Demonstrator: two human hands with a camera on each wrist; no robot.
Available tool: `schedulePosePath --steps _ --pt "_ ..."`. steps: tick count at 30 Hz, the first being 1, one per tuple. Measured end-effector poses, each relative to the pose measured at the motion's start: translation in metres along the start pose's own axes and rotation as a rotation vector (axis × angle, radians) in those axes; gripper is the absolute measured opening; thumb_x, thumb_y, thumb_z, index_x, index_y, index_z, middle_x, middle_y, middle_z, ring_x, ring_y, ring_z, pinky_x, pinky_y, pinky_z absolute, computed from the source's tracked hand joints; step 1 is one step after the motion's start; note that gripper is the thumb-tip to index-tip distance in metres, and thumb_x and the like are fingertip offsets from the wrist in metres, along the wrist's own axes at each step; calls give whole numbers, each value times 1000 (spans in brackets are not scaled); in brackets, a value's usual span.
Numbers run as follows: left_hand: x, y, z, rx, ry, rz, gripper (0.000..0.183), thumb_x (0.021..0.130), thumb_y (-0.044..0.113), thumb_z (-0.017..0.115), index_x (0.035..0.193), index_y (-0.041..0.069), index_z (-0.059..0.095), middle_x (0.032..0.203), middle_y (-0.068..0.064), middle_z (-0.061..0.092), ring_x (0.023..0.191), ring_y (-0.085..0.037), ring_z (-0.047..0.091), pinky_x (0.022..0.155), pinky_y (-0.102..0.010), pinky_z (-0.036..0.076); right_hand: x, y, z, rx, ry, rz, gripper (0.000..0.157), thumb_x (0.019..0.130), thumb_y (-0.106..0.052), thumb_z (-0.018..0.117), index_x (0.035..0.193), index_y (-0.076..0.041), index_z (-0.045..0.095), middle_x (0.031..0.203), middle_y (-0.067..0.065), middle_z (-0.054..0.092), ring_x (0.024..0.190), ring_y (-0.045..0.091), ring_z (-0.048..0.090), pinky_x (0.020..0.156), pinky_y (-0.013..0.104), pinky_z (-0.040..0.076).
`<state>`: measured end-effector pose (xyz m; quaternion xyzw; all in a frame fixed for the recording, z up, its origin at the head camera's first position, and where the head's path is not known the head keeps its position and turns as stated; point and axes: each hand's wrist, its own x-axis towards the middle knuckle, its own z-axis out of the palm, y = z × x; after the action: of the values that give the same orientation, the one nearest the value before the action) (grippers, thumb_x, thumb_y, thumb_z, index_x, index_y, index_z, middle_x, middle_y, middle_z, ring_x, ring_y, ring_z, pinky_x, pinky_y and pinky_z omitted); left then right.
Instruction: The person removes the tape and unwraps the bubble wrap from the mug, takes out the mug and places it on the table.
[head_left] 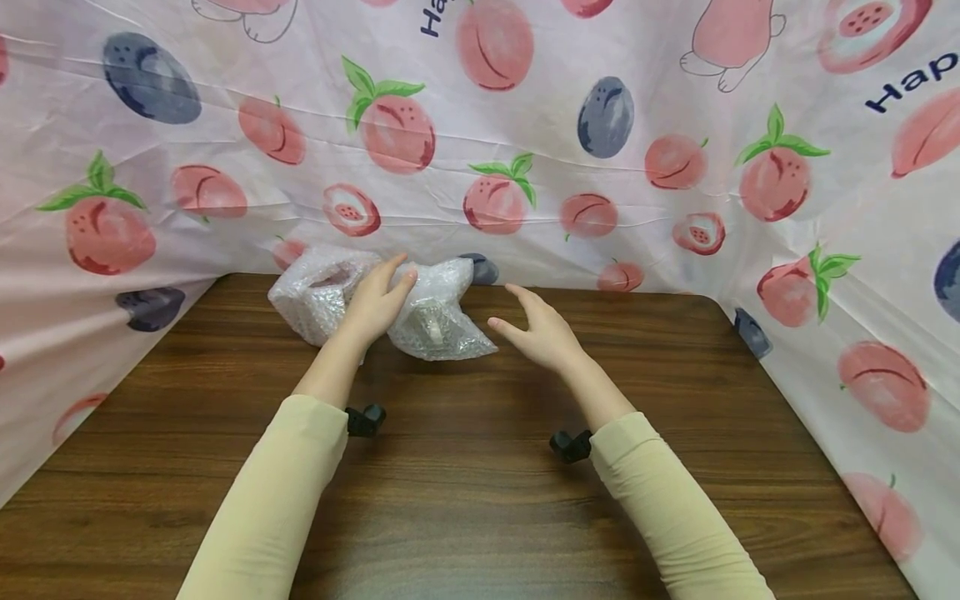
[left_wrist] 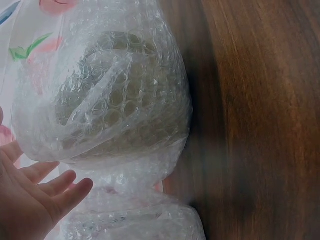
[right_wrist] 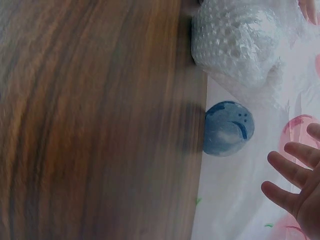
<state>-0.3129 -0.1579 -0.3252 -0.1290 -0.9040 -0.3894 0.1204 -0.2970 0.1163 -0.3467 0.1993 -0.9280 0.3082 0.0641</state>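
Observation:
Two bubble-wrapped bundles sit side by side near the back of the table. My left hand [head_left: 372, 307] reaches over the gap between them, fingers extended, overlapping the edges of both in the head view. Inside the right bundle [head_left: 435, 321], a rounded greenish-beige object shows faintly through the wrap [left_wrist: 120, 95]; its kind is obscured. The left bundle [head_left: 307, 296] is partly hidden behind my left hand and forearm. To the right of the right bundle, my right hand [head_left: 542, 333] hovers with spread fingers [right_wrist: 285, 170], apart from the wrap and holding nothing.
Dark wood-grain table [head_left: 480, 483] stretches beneath both arms. A white fabric backdrop [head_left: 540, 258] printed with peaches and blue fruit rises along its back and sides, just behind the bundles. Small black devices [head_left: 365, 421] are strapped at both wrists.

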Motion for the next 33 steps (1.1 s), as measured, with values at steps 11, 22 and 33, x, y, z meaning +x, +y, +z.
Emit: schedulePosePath --steps 11,22,33 --pt "0 -9 7 -65 27 3 55 103 35 39 147 2 34 150 -21 32 138 -37 25 112 -49 16 0 -5 26 126 -5 -17 70 92 -50 58 149 -15 34 145 10 42 129 28 43 102 47 36" --pt "-2 -16 11 -172 74 -39 55 102 35 43 147 3 35 150 -20 31 138 -36 26 112 -48 18 -1 -14 48 268 -27 7 73 90 -47 62 149 -16 33 147 12 40 128 32 45 98 49 41" --pt "-5 -24 22 -331 123 -99 62 101 34 46 150 2 26 152 -20 27 136 -43 27 111 -45 22 0 -20 64 286 4 30 77 88 -45 67 149 -12 32 145 12 42 128 30 45 99 45 41"
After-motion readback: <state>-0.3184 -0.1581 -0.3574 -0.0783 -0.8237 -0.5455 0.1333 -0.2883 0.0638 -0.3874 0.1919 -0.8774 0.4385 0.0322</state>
